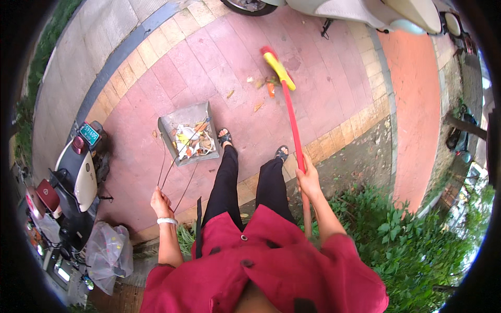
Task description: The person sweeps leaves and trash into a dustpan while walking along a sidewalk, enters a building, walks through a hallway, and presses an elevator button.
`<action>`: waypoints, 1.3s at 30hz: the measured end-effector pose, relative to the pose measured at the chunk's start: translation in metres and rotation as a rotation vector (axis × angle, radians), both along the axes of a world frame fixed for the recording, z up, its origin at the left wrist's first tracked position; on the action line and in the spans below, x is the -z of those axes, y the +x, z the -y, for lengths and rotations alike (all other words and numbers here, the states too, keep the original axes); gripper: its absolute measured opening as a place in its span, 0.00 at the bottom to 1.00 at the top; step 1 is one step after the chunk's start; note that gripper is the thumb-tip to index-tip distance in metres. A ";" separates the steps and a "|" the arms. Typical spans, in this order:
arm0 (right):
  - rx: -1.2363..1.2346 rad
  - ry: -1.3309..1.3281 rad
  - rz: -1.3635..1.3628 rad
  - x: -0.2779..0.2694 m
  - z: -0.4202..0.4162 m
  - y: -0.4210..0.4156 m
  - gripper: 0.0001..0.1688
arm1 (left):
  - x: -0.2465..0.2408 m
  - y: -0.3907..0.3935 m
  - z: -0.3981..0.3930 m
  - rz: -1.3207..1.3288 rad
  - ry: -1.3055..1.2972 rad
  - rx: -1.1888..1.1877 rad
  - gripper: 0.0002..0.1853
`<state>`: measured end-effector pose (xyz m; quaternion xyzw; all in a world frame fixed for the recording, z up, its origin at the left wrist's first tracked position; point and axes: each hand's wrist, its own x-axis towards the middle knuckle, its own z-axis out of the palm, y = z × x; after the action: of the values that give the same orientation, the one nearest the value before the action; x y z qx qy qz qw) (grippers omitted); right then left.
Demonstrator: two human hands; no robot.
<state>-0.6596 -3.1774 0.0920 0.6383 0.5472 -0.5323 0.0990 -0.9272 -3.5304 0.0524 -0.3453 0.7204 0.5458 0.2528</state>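
A metal dustpan point(166, 127) holding paper scraps, leaves and other litter rests on the pink paving, left of my feet. My left hand point(161, 202) is closed around the upper end of its thin wire handle. The red pole of a broom point(293, 125) is gripped in my right hand point(309, 178). Its yellow and red head point(278, 70), slightly blurred, is over the paving ahead. Just left of the broom head lie an orange scrap point(271, 89), dry leaves point(258, 106) and a small pale scrap point(249, 79).
Parked scooters stand at the left point(88, 172) and at the top point(352, 11). A clear plastic bag point(109, 250) hangs beside the left scooter. Green shrubs point(391, 231) grow close at my right, beside bare soil point(352, 160). A grey kerb strip point(117, 54) crosses the upper left.
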 end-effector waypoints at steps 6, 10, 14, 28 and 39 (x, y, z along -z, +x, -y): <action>-0.133 0.334 0.102 0.042 -0.103 -0.092 0.32 | 0.013 -0.006 0.015 0.015 0.030 -0.040 0.18; -0.010 0.403 0.071 0.109 -0.192 -0.183 0.08 | 0.016 -0.011 0.027 0.013 0.025 -0.069 0.18; -0.222 0.434 0.365 0.162 -0.238 -0.254 0.08 | 0.015 -0.014 0.037 0.015 0.006 -0.065 0.18; -0.980 0.103 0.575 0.026 0.031 -0.023 0.41 | 0.053 -0.028 0.066 -0.032 -0.077 0.057 0.19; -0.151 0.052 0.135 -0.023 0.009 0.054 0.35 | 0.058 -0.058 0.092 -0.256 -0.435 0.777 0.21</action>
<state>-0.6060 -3.1866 0.1149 0.6319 0.5996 -0.4646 0.1591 -0.9847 -3.6227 -0.0053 -0.0244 0.9196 0.2850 0.2694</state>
